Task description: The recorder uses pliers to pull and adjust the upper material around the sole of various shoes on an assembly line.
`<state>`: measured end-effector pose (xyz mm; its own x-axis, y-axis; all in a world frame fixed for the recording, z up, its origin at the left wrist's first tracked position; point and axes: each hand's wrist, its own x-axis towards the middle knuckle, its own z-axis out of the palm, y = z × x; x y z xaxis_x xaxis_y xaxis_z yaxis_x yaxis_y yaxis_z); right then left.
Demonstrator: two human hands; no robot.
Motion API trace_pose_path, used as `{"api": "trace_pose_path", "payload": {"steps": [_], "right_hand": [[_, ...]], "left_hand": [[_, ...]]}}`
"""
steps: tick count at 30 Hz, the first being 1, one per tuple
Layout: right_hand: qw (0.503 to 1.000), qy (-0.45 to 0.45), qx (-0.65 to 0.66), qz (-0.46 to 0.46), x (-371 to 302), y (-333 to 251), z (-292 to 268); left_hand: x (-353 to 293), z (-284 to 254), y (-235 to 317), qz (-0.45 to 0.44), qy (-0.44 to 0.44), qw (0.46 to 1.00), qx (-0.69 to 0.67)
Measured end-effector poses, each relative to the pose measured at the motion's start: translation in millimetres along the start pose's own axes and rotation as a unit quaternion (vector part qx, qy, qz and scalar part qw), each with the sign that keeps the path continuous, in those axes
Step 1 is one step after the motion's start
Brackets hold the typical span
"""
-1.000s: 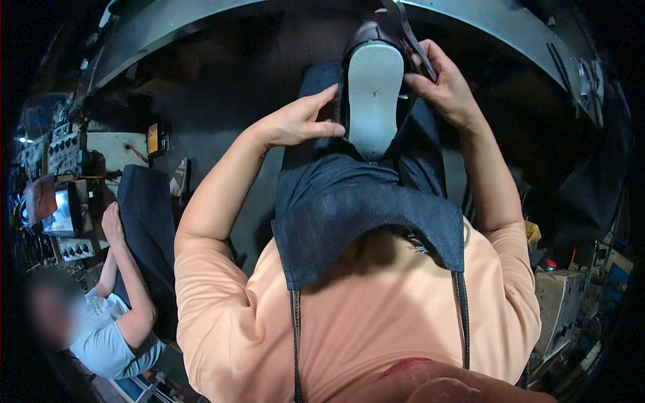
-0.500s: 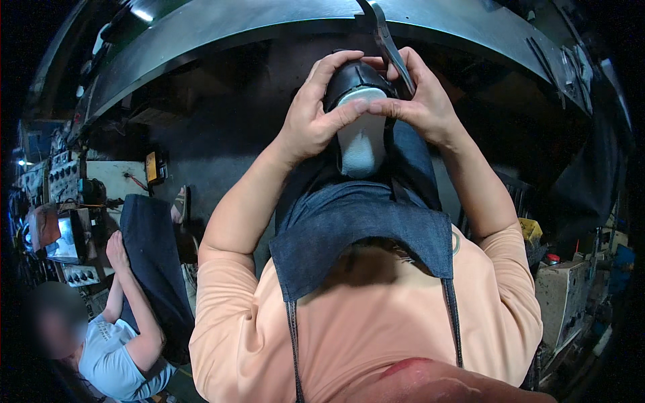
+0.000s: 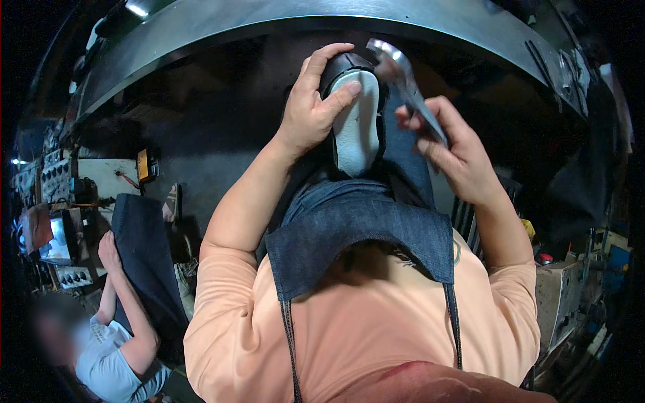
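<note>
A black shoe rests sole up over my lap, its toe pointing away from me and a pale insole board facing up. My left hand is wrapped round its left side, with the thumb pressed on the board and fingers over the toe edge. Just right of the shoe, my right hand grips a pair of metal lasting pincers by the handle. The shiny head of the pincers is tilted toward the toe, apart from it and slightly blurred. The underside of the shoe is hidden.
A metal workbench curves across the far side, with thin tools at its right. On the left, a co-worker in a light blue shirt sits near machines. A boxy grey cabinet stands at the right.
My right hand has left the shoe and moved right and nearer to me, with the pincers now held at its side of the shoe. My left hand stays on the shoe.
</note>
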<state>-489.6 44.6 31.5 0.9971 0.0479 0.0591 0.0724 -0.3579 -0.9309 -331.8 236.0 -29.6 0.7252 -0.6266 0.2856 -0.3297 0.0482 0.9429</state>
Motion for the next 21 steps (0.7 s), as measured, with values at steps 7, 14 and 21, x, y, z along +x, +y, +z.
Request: {"api": "trace_pose_path", "payload": {"steps": [7,14,21], "right_hand": [[0.984,-0.071,0.06,0.152,-5.2,-11.9,-4.8],[0.975,-0.07,0.044,0.205,6.4,-33.1,-5.1],[0.979,0.146,-0.123,-0.076,13.2,99.0,56.6]], "left_hand": [[5.3,5.7,-3.4,0.01,0.0,1.0,0.014],[1.1,11.3,4.3,0.064,0.02,0.993,0.097],[3.4,11.4,-1.5,0.074,0.014,0.994,0.081]]}}
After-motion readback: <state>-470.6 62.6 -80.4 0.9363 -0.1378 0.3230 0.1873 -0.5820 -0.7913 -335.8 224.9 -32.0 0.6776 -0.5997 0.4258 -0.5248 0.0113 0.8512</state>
